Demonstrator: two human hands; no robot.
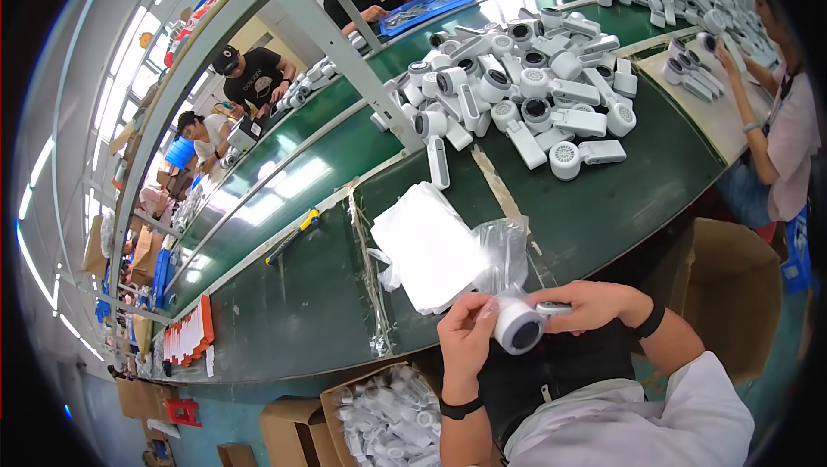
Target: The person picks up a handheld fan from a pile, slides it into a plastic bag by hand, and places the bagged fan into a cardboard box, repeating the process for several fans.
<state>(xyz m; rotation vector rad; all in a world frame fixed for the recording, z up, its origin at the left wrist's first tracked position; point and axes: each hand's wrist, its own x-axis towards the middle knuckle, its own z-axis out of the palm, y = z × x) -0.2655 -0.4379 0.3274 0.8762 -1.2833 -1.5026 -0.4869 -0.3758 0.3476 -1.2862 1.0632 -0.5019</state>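
Over the near table edge I hold a white handheld fan [519, 326] with a round head and dark round face. My right hand [594, 305] is closed around its handle. My left hand [468, 336] is closed at the side of the head, with its fingers pinching what looks like thin clear plastic; how far the plastic covers the fan, I cannot tell. Just beyond my hands, a clear plastic bag [508, 247] lies beside a stack of white bags or sheets [424, 243] on the dark green table [301, 303].
A large pile of white fans [534, 79] covers the table's far side. A yellow utility knife [293, 234] lies left. Below the edge stand a carton of bagged fans [392, 420] and a large carton [728, 295]. A metal post [345, 53] rises ahead. A co-worker [788, 131] handles fans at right.
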